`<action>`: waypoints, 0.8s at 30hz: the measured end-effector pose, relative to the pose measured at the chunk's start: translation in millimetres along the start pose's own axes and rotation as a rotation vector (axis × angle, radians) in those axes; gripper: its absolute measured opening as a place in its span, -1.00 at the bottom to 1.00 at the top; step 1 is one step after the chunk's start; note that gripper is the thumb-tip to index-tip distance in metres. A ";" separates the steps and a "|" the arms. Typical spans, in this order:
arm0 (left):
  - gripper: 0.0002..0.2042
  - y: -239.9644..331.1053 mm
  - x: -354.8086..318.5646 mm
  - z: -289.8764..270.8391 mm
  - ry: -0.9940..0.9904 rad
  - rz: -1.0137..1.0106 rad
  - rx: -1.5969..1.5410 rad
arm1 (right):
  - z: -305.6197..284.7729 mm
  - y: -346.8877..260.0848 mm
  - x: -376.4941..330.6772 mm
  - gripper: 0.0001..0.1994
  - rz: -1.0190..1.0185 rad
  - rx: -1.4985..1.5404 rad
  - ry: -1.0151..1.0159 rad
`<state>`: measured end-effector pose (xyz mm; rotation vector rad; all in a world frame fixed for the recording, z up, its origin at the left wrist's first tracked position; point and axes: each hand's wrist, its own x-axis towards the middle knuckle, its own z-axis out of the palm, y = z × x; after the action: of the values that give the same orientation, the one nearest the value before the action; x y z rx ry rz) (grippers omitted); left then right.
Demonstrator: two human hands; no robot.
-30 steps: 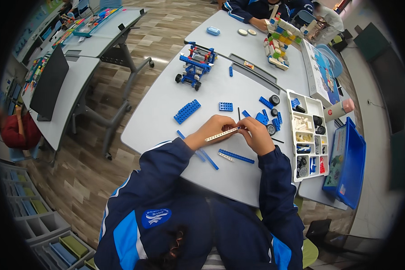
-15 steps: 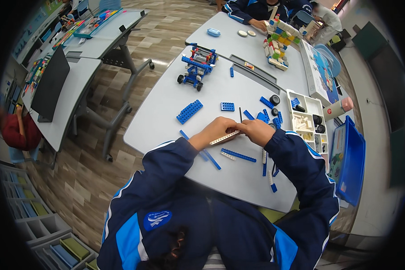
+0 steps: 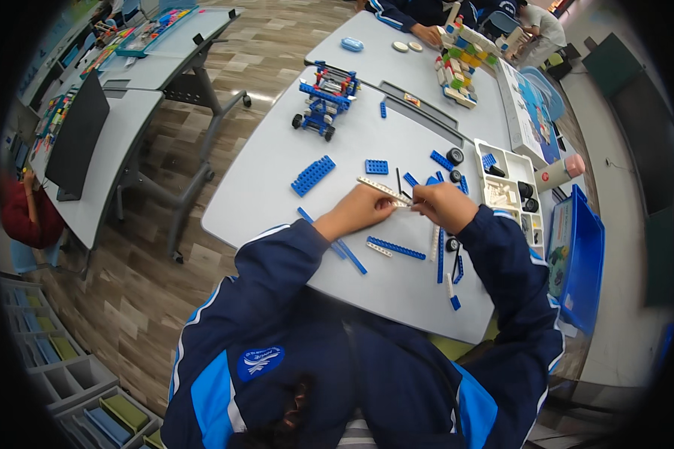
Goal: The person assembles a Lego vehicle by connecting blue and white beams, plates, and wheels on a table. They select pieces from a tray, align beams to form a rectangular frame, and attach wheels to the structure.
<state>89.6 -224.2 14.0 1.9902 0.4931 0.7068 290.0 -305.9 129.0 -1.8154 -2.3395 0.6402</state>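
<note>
A long white perforated building beam (image 3: 374, 185) is pinched in my left hand (image 3: 361, 209), its free end slanting up and away to the left. My right hand (image 3: 445, 208) has its fingertips pressed together at the beam's near end, on a small pale piece too small to name. On the table below lie a long blue studded beam (image 3: 397, 248) and, crossing to the left, thin blue strips (image 3: 350, 256). A blue plate (image 3: 377, 167) and a wider blue piece (image 3: 313, 176) lie beyond my hands.
A blue wheeled model (image 3: 325, 101) stands at the far left of the table (image 3: 266, 187). To the right are a white sorting tray (image 3: 511, 163), a blue bin (image 3: 586, 258) and a bottle (image 3: 562, 172). A colourful block model (image 3: 457, 75) stands near another person's hand (image 3: 427, 34).
My hands have moved apart slightly, the right one shifting right. The white beam has swung round, its free end now pointing away from me to the upper left.
</note>
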 end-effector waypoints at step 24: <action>-0.77 -1.9 10.1 -22.2 -0.059 -0.340 -0.509 | 74.8 51.2 -29.0 -0.75 0.274 -0.155 0.619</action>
<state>82.6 -203.0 24.1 1.4039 0.5375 0.4964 318.8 -342.7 46.1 -2.0387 -1.7877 -0.0953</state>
